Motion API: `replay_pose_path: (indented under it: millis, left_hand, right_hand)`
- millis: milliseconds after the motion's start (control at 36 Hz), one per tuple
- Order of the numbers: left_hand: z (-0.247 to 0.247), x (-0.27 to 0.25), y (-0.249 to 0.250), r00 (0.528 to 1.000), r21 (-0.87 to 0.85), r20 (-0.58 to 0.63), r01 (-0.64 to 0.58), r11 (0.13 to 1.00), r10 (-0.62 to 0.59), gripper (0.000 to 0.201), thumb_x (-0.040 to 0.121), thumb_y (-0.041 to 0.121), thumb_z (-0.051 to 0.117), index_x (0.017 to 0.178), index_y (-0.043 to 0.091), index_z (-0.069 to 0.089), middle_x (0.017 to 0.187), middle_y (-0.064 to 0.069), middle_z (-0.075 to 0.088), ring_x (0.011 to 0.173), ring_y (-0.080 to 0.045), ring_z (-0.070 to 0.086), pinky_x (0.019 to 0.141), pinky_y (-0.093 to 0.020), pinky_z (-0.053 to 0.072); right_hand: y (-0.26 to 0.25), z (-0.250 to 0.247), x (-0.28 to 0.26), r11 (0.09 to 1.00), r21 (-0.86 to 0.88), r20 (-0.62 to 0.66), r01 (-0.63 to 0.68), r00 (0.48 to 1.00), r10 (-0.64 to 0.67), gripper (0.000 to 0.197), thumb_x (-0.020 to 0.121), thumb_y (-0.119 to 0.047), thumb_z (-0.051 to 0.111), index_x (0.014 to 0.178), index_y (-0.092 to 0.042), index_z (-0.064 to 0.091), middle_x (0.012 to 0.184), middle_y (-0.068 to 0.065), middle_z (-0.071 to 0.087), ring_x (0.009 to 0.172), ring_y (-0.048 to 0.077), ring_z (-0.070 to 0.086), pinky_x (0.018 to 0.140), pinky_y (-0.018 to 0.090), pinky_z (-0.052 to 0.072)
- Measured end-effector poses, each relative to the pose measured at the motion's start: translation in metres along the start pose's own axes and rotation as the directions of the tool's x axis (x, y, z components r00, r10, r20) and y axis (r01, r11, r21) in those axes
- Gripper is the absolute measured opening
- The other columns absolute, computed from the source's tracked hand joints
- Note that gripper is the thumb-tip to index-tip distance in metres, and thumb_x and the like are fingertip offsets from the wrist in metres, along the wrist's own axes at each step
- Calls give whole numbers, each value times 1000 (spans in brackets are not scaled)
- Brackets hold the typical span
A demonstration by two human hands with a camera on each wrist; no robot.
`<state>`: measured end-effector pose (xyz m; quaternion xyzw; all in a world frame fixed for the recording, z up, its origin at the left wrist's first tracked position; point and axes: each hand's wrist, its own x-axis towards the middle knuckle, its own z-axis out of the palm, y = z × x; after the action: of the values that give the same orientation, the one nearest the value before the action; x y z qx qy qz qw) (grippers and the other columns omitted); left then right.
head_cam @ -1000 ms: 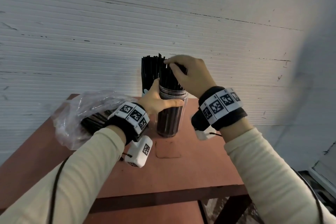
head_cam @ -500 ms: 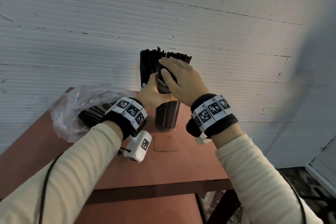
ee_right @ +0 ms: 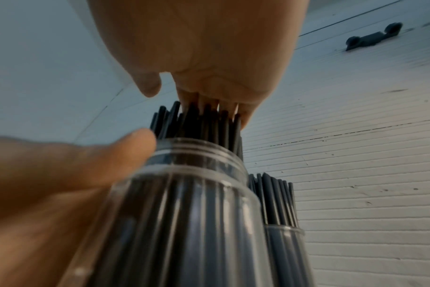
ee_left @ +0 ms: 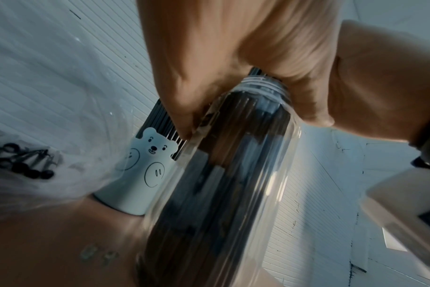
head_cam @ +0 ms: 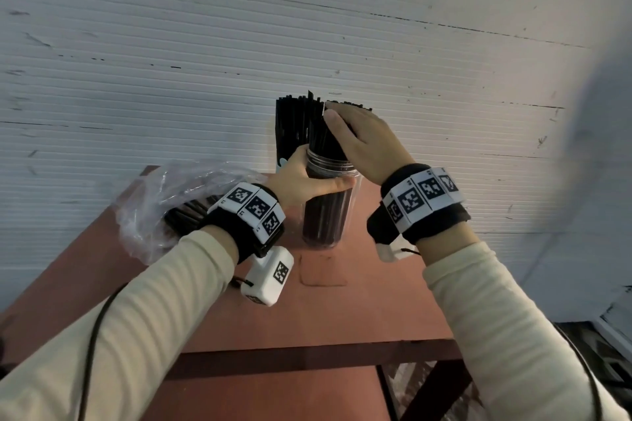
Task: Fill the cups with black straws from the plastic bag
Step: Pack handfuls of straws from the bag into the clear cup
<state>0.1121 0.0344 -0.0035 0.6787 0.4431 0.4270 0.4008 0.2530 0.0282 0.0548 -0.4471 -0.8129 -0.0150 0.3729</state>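
Observation:
A clear plastic cup [head_cam: 328, 212] packed with black straws [head_cam: 325, 140] stands on the red-brown table [head_cam: 342, 311]. My left hand [head_cam: 307, 178] grips the cup just under its threaded rim [ee_left: 265, 85], thumb across the front. My right hand [head_cam: 362, 140] lies flat on the straw tops, palm [ee_right: 197, 48] pressing on their ends [ee_right: 206, 118]. Behind it stands a second cup [ee_left: 145, 174] with a bear print, also full of straws [head_cam: 294, 120]. The clear plastic bag [head_cam: 160, 212] with more black straws lies to the left.
A white ribbed wall [head_cam: 307, 44] rises directly behind the cups. The table's front edge [head_cam: 307, 349] is near me, with a drop to the floor on the right. A faint rectangular mark [head_cam: 323, 270] shows in front of the clear cup.
My right hand has gone from fingering the straw tips to lying flat across their tops. The left hand has kept its grip on the clear cup.

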Motion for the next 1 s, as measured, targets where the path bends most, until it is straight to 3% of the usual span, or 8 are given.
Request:
replay_pose_path:
  millis: [83, 167, 306, 500, 694, 805, 917, 1000]
  left_hand:
    - [-8, -4, 0, 998, 28, 54, 23, 999, -24, 94, 73, 27, 84, 147, 15, 28, 133, 5, 54, 125, -10, 51, 101, -23, 41]
    - [-24, -12, 2, 995, 101, 82, 49, 994, -57, 114, 73, 21, 84, 156, 18, 5, 152, 8, 28, 136, -5, 30, 87, -12, 41]
    - [-65, -31, 8, 994, 262, -87, -38, 964, 63, 58, 87, 3, 65, 138, 20, 44, 137, 1, 48, 125, -7, 43, 100, -16, 31]
    - [-126, -64, 9, 916, 354, -360, -41, 934, 177, 30, 84, 3, 58, 100, 27, 66, 100, 11, 66, 82, -5, 63, 72, -17, 47]
    - [-163, -87, -16, 945, 517, -319, 105, 850, 77, 25, 83, 17, 66, 101, 33, 66, 122, 9, 59, 109, -13, 55, 94, -35, 45]
    - [-167, -93, -28, 986, 527, -165, 113, 842, -29, 37, 81, 7, 68, 110, 32, 66, 136, 2, 57, 125, -21, 53, 106, -32, 39]
    - [-165, -94, -36, 987, 539, -107, 157, 827, -118, 41, 75, 29, 65, 110, 51, 61, 134, 6, 58, 124, -20, 54, 108, -42, 41]
    - [-165, -92, -37, 988, 569, -95, 154, 808, -122, 55, 83, -4, 58, 119, 36, 62, 136, 1, 56, 122, -21, 54, 101, -40, 45]
  right_hand:
    - [-7, -2, 2, 1000, -4, -83, 28, 996, -28, 53, 98, -49, 44, 138, -16, 50, 141, -1, 51, 135, 16, 38, 111, 30, 28]
    - [-24, -3, 1, 992, 4, -222, 130, 967, -126, 45, 94, -43, 54, 130, -15, 56, 131, -2, 56, 125, 18, 44, 101, 24, 33]
    - [-52, 10, -2, 956, 160, -303, 247, 934, -190, 10, 89, -17, 59, 95, -9, 61, 91, 0, 59, 77, 12, 54, 71, 16, 43]
    - [-68, 65, -11, 980, 200, 139, 18, 989, -47, 15, 90, -16, 56, 89, -8, 68, 84, 3, 69, 76, 17, 62, 68, 24, 46]
    - [-75, 116, -7, 996, -71, 608, -47, 790, 81, 35, 101, -28, 46, 120, -6, 63, 117, 12, 64, 107, 27, 57, 88, 32, 43]
    - [-73, 142, -1, 981, -195, 710, -7, 689, 146, 46, 102, -37, 41, 138, -9, 50, 141, 12, 51, 128, 27, 46, 106, 32, 35]
    - [-60, 165, 5, 945, -327, 693, -26, 673, 259, 54, 100, -47, 38, 144, -17, 38, 150, 12, 37, 136, 29, 37, 111, 36, 30]
    - [-54, 174, 10, 937, -349, 681, -23, 681, 271, 55, 100, -48, 36, 147, -20, 32, 150, 10, 39, 135, 28, 40, 111, 37, 31]
